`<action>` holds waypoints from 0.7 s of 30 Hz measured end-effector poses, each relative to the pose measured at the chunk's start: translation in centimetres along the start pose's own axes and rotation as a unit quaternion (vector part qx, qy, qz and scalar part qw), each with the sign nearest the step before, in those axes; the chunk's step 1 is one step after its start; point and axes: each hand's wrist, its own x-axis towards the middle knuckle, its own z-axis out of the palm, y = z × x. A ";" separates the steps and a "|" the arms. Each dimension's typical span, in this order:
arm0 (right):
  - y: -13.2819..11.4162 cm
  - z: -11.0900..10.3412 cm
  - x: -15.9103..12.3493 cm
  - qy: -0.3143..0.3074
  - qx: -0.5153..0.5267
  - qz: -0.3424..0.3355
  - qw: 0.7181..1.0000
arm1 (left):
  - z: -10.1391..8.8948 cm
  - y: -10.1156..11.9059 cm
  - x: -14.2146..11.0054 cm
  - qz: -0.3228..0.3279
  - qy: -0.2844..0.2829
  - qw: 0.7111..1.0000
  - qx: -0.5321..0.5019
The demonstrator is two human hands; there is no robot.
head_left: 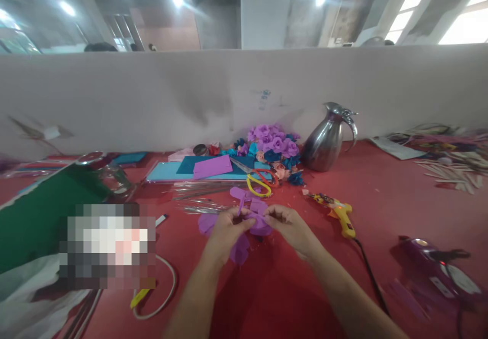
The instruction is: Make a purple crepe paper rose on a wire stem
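Head view: the blue-green stamp (265, 95) on the white partition (171, 95) facing you is too small to read, as is any print on the pale label of the purple device (444, 268) at right. Your forearms reach forward from the bottom edge, which cuts them off, and your wrists turn inward. Your left hand (227, 227) and right hand (290, 222) are near each other, thumbs and fingers pinched together on the purple paper piece (259, 223) between them (the undersides of your fingertips are hidden). That piece sits just above the red tabletop (278, 293), nearer you than the scissors (252, 171), with loose purple paper petals (239, 250) around your left hand. Right of your hands lies the yellow glue gun (345, 219). At left, a pixelated patch (107, 242) covers part of the scene, and what lies beneath cannot be made out.
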 end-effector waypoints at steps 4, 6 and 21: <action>0.2 0.3 0.1 0.127 0.067 0.026 0.989 | 0.4 -0.9 0.3 0.030 0.080 0.995 -0.048; 0.2 0.8 0.0 0.151 0.088 0.050 0.983 | 0.4 -1.1 0.5 0.069 0.112 0.991 0.003; 0.1 0.7 0.2 0.040 0.038 0.033 0.998 | 1.7 -0.5 -0.6 -0.005 0.017 0.998 -0.053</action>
